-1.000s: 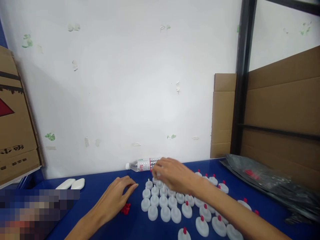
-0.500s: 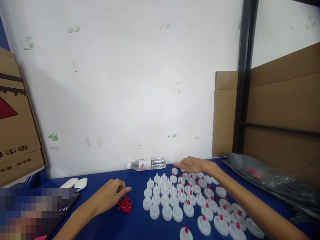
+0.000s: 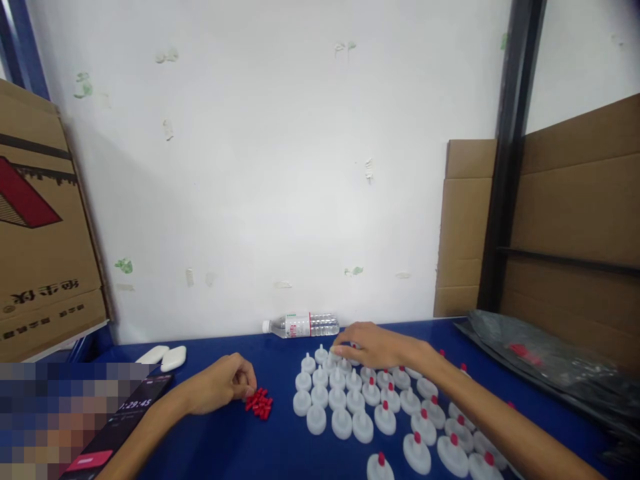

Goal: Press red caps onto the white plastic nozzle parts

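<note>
My left hand [image 3: 220, 385] is at the left edge of a small pile of red caps [image 3: 260, 404], thumb and fingers pinched together. What lies between its fingertips is hidden. My right hand [image 3: 377, 345] reaches over the back of a group of small white nozzle bottles [image 3: 342, 424]. Its thumb and fingers close at the nozzle of a bottle [image 3: 331, 361] in the back rows; that tip is covered by the fingers. Bottles on the left side show bare white nozzles, while several to the right, such as the front bottle [image 3: 417, 455], wear red caps. My right forearm hides some of them.
A clear water bottle [image 3: 303, 325] lies against the wall. A phone [image 3: 123, 417] and a white case [image 3: 173, 359] are at left, beside a cardboard box [image 3: 47, 220]. Grey plastic bags [image 3: 530, 353] lie on the right of the blue table [image 3: 215, 447].
My right hand has moved from a red-capped bottle at the back to an uncapped nozzle further left. My left fingers have come down to the red caps. The view has shifted slightly.
</note>
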The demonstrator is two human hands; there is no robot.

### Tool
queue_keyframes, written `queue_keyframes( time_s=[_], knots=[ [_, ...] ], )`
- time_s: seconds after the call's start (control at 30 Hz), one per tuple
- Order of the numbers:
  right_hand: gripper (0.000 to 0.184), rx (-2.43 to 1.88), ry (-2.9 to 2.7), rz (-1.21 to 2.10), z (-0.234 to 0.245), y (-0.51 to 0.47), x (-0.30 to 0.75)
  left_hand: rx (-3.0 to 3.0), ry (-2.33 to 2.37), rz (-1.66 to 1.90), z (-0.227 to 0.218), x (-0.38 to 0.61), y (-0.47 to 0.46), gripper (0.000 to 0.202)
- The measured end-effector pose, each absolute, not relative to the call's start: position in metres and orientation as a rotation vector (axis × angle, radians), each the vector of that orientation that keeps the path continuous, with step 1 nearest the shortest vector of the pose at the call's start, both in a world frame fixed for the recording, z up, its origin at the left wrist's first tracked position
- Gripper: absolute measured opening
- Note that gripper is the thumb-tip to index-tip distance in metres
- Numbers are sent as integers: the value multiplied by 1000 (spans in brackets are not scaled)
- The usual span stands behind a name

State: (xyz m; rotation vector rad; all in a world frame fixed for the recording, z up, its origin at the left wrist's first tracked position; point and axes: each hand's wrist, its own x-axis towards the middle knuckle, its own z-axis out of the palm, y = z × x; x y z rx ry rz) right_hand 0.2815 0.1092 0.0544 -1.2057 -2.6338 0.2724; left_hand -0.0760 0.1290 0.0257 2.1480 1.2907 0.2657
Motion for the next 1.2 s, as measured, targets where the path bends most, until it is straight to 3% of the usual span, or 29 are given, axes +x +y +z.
queue_keyframes(
  time_s=[0.23, 0.43, 0.63, 0.8, 0.97, 1.2],
  knots=[
    [58, -1156, -2681, 150, 36, 112, 274, 2121, 1290, 283, 28, -76, 126, 19],
    [60, -1221, -2572, -52, 48, 108, 272, 2063, 1275, 235, 28, -80, 129, 26],
    [35, -1311, -2398, -214, 60, 100, 266, 2141, 1309, 308, 23, -79, 130, 19],
    [17, -1189, -2467, -206, 60, 92, 256, 2250, 1363, 658, 34, -68, 124, 19],
    [14, -988, -2609, -174, 57, 80, 238, 2197, 1249, 917, 38, -36, 105, 27],
    [8, -909, -2710, -245, 54, 68, 222, 1922, 966, 987, 24, -5, 86, 29]
  ],
)
